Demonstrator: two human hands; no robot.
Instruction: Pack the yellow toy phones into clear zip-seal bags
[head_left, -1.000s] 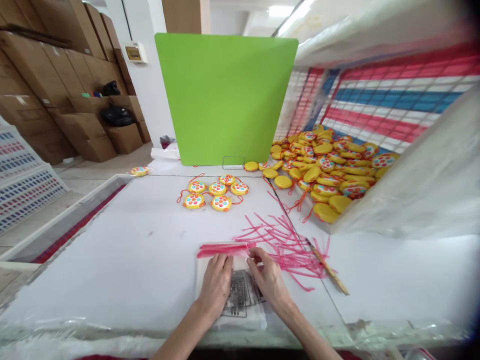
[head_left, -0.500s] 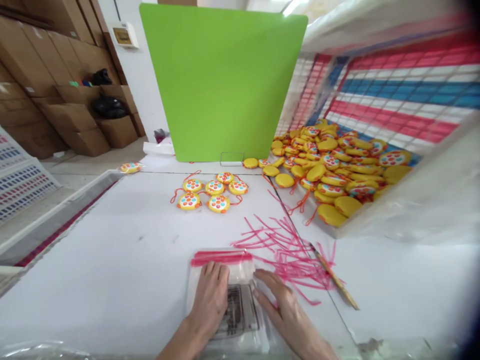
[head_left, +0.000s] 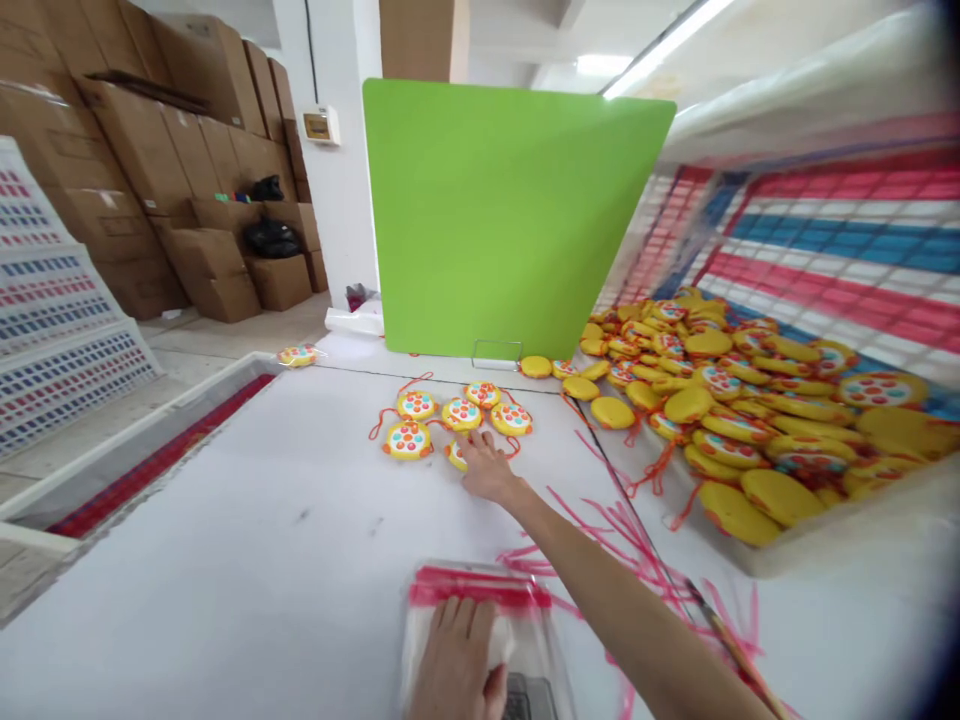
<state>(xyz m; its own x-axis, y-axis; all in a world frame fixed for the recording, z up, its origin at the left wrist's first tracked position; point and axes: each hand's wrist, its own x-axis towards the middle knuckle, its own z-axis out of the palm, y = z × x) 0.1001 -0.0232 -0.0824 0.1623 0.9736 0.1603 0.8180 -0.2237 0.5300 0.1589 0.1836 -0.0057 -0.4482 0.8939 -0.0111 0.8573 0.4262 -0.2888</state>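
Note:
My right hand (head_left: 484, 465) reaches out over the table with its fingers round a small yellow toy (head_left: 454, 456), partly covered by them. Beside it lie several like it, such as a yellow toy (head_left: 409, 439), each with coloured dots on a white face; some have red cord loops. Near the front edge, my left hand (head_left: 456, 655) presses down on a stack of clear plastic bags (head_left: 536, 640) with pink-red top strips, its fingers together and curled at the bag's upper part. Below the hand, a dark printed patch (head_left: 525, 695) shows through.
Loose pink strips (head_left: 615, 530) and a thin wooden stick (head_left: 739, 650) lie to the right, partly behind my forearm. A bin-like enclosure holds a heap of yellow toys (head_left: 720, 400). A green board (head_left: 510, 220) stands at the back. A wrapped toy (head_left: 298, 355) lies far left.
My right hand has left the bags and moved forward onto one of the yellow toys. My left hand stays on the bags. The view has tilted up and turned left.

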